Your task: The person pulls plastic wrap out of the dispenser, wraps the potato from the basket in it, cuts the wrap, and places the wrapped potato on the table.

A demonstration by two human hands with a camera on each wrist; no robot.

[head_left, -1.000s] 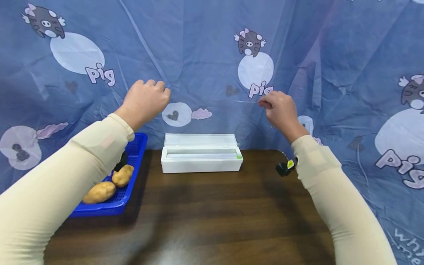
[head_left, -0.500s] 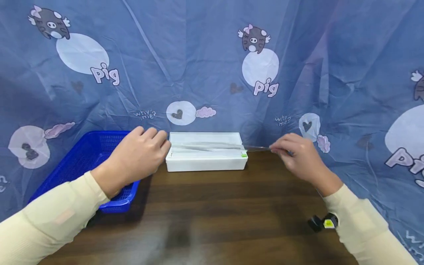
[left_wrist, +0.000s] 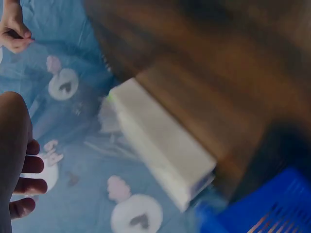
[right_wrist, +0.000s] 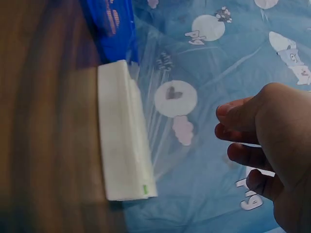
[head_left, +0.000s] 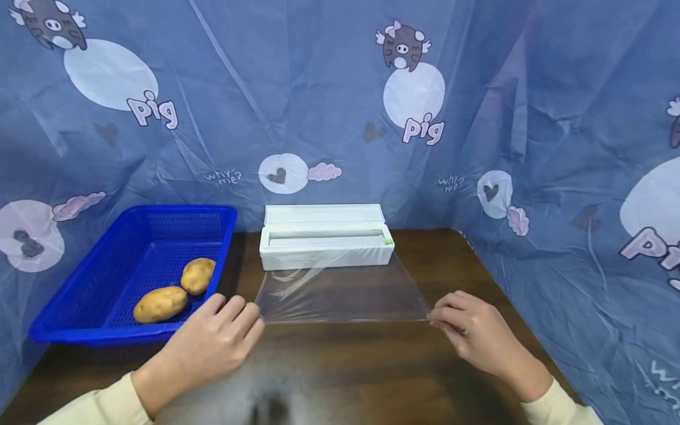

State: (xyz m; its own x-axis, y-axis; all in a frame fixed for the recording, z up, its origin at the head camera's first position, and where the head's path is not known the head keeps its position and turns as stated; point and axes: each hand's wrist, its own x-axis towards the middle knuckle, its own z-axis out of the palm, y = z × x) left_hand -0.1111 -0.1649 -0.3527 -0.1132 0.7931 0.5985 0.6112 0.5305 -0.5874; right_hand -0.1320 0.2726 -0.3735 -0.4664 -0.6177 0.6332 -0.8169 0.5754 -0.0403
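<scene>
A white cling film box (head_left: 325,258) with its lid raised stands at the back of the table. Out of it comes a sheet of clear cling film (head_left: 340,298), drawn toward me over the tabletop with a taut front edge. My left hand (head_left: 204,342) pinches the sheet's left front corner, beside the basket. At the right front corner, my right hand (head_left: 483,339) holds the film between thumb and fingers. The right wrist view shows the film (right_wrist: 155,131) rising from the box as a faint sheen against the curtain.
A blue plastic basket (head_left: 85,334) sits at the left, with two potatoes (head_left: 160,304) (head_left: 198,276) inside. Behind the brown wooden table (head_left: 340,372) hangs a blue curtain (head_left: 329,88) printed with pigs; it also runs along the right side.
Both hands have come down from high above the box toward me and the tabletop. The film between them now stretches from the box over the table in front.
</scene>
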